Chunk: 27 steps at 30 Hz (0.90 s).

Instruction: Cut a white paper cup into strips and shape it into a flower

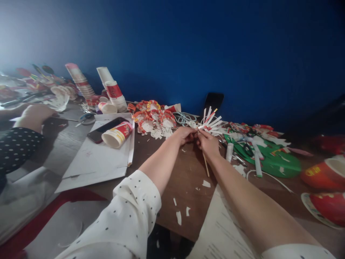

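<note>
My left hand (187, 135) and my right hand (209, 142) meet above the brown table, fingers closed in a pinch. Between and just beyond them fans out a paper flower (212, 121), cut from a paper cup into white strips with red and yellow bits. A thin wooden stick (206, 165) slants down from under my right hand toward the tabletop. Its upper end is hidden by my fingers, so its join with the flower cannot be seen. Small white paper scraps (179, 217) lie on the table below my hands.
Left stand stacked paper cups (115, 94), a cup (117, 134), a phone (101, 130) and a white folder (94, 162). Cut paper flowers (155, 117) lie behind. On the right are a green sheet (280, 162), glue sticks (257, 162) and scissors (247, 150). A co-worker's arm (32, 120) reaches in.
</note>
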Each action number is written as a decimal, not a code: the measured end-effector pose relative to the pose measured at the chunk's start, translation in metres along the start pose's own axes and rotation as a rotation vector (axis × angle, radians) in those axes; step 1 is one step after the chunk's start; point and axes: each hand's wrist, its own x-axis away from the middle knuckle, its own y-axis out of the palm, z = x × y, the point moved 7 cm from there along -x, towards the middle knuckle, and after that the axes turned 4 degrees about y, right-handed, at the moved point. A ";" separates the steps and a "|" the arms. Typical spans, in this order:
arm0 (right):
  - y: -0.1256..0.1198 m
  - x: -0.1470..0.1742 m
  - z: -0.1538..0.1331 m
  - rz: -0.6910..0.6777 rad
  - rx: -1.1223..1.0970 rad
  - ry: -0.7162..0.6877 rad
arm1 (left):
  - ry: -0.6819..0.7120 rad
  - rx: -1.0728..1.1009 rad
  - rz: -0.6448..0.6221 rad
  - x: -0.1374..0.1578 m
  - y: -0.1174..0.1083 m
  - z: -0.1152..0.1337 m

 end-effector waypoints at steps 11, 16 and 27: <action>0.003 0.000 0.004 0.006 -0.049 0.047 | 0.106 -0.062 -0.157 -0.001 0.004 0.002; 0.003 0.003 -0.001 -0.014 -0.007 0.013 | 0.148 -0.124 -0.097 -0.004 0.002 0.004; 0.005 0.003 -0.002 -0.016 0.034 -0.026 | 0.172 -0.217 0.020 -0.001 0.001 0.008</action>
